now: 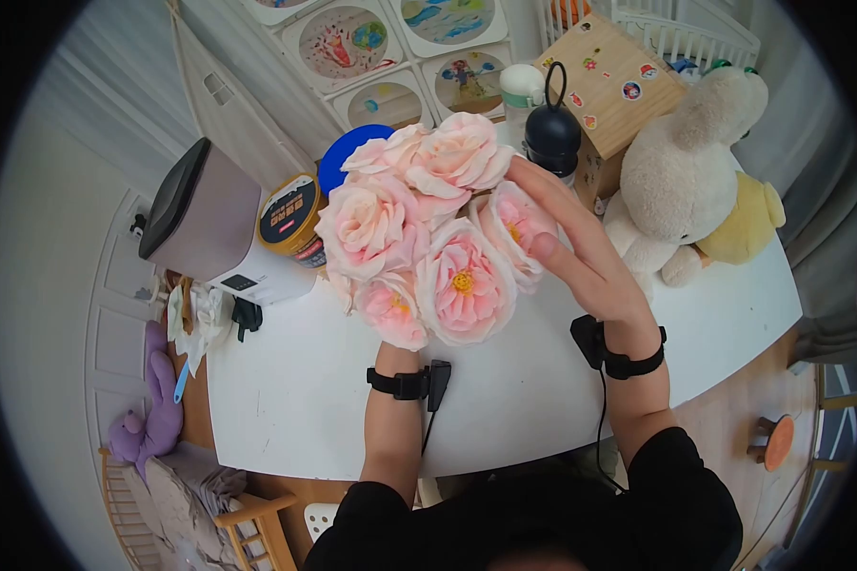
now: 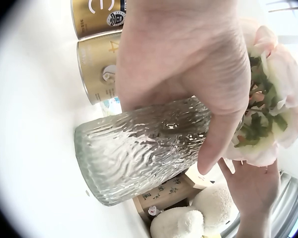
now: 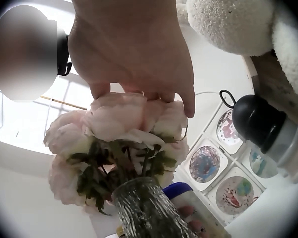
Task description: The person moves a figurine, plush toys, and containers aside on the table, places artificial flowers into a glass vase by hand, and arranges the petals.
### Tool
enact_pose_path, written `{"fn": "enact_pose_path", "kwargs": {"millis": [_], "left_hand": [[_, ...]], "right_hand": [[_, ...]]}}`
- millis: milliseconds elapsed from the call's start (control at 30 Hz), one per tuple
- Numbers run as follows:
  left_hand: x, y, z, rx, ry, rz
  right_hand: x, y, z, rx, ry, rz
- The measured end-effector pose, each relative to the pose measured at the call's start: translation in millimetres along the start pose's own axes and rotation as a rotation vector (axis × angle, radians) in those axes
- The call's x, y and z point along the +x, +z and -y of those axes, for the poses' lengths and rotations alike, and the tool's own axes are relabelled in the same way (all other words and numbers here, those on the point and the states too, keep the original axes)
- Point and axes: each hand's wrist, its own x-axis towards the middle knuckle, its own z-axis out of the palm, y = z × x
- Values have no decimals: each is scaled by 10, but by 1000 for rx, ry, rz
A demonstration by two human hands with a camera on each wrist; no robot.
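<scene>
Pale pink flowers [image 1: 467, 281] fill the middle of the head view, with green leaves under the blooms in both wrist views. Their stems stand in a ribbed clear glass vase [image 2: 139, 148]. My left hand [image 2: 188, 59] grips the vase near its top, thumb along one side; in the head view the blooms hide this hand. My right hand [image 1: 581, 247] touches the right side of the blooms, fingers extended and thumb on a flower. In the right wrist view, the fingertips of my right hand [image 3: 134, 59] rest on the petals.
Behind the flowers are a gold tub [image 1: 290, 209] and a blue round lid [image 1: 352, 152]. A grey and white appliance [image 1: 205, 209] stands left. Towards the right are a dark bottle [image 1: 552, 138], a wooden box [image 1: 609, 81] and a white plush toy [image 1: 681, 176] on the white table [image 1: 295, 400].
</scene>
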Motion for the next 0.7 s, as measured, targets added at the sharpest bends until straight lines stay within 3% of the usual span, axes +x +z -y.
{"fn": "enact_pose_path", "kwargs": {"millis": [267, 467, 567, 700], "left_hand": [[5, -15, 62, -39, 34, -153], [138, 6, 103, -67, 59, -242], [135, 63, 117, -76, 75, -287], [-59, 231, 128, -96, 95, -337]], "right_hand": [[-20, -59, 63, 119, 79, 23], [-50, -52, 40, 54, 91, 54], [-14, -54, 104, 47, 8, -75], [-17, -148, 69, 77, 49, -262]]}}
